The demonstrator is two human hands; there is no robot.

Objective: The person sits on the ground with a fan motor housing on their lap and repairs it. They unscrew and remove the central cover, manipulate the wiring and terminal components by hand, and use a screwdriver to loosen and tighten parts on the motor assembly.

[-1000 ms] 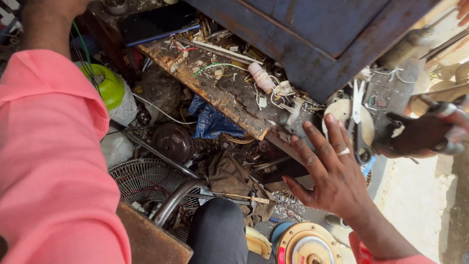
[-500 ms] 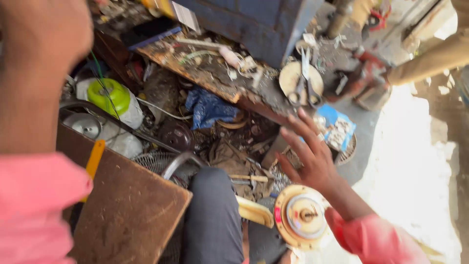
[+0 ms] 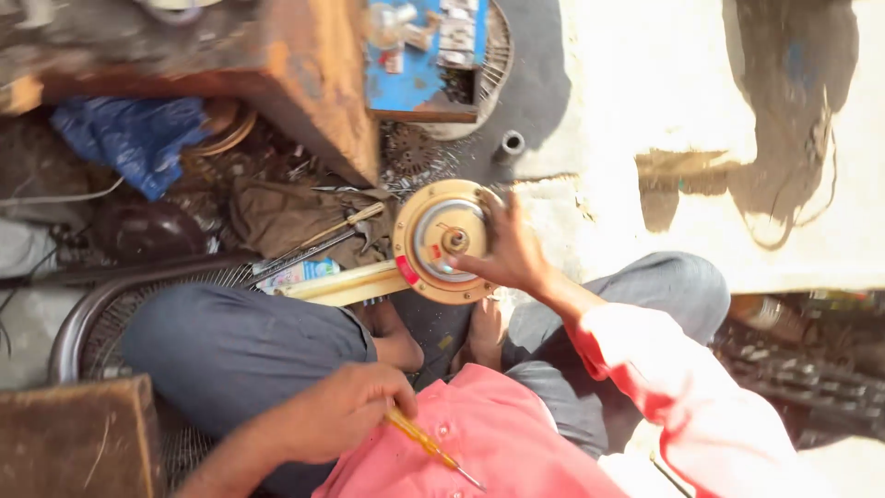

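Motor disc: round brass-coloured fan motor [image 3: 445,242] sits on the ground between the person's feet.
Right hand: right hand [image 3: 505,251] grips the disc's rim, fingers curled.
Left hand: left hand [image 3: 343,409] closed around a yellow screwdriver [image 3: 431,448], against the pink shirt [image 3: 479,443].

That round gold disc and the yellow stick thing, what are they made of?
The disc looks like metal: a dull gold painted rim around a shiny silvery centre with a small shaft, held by the right hand. The screwdriver in the left hand seems to have a clear yellow plastic handle, glossy and see-through, with a thin grey metal tip.
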